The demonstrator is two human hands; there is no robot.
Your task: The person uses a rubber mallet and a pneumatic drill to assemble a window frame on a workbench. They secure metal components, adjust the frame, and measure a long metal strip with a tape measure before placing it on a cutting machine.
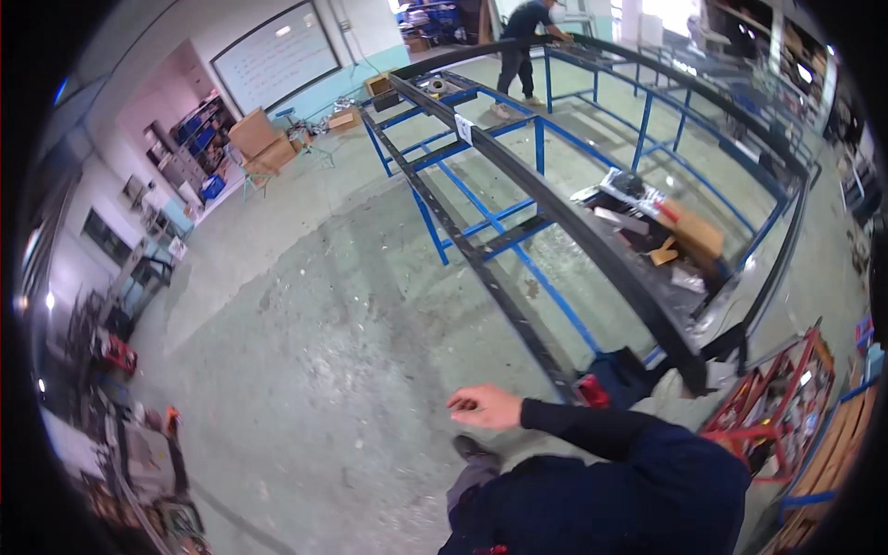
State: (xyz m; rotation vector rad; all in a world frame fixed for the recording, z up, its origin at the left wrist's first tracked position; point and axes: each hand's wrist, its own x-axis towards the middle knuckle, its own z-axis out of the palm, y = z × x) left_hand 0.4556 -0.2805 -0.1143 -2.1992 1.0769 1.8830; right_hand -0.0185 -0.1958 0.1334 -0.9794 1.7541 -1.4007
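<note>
My right hand [486, 407] reaches leftward over the floor, its dark sleeve coming from the lower right. The fingers are loosely bent, with a gap between them and the thumb, and nothing shows in them. Nearest to it is the end of a long black beam [518, 324], part of a large frame with blue legs. Dark blue cloth [624, 375] and a red object [593, 391], whose kind I cannot make out, lie by that end. A curved black beam [592, 231] runs over the frame. My left hand is out of view.
Inside the frame lies a pile of scraps with a cardboard box [694, 231]. A red rack [772, 407] of parts stands close on the right. At the far end another person [523, 42] bends over the frame. Cardboard boxes [259, 139] sit by a whiteboard [277, 55]; machinery [153, 462] lines the left.
</note>
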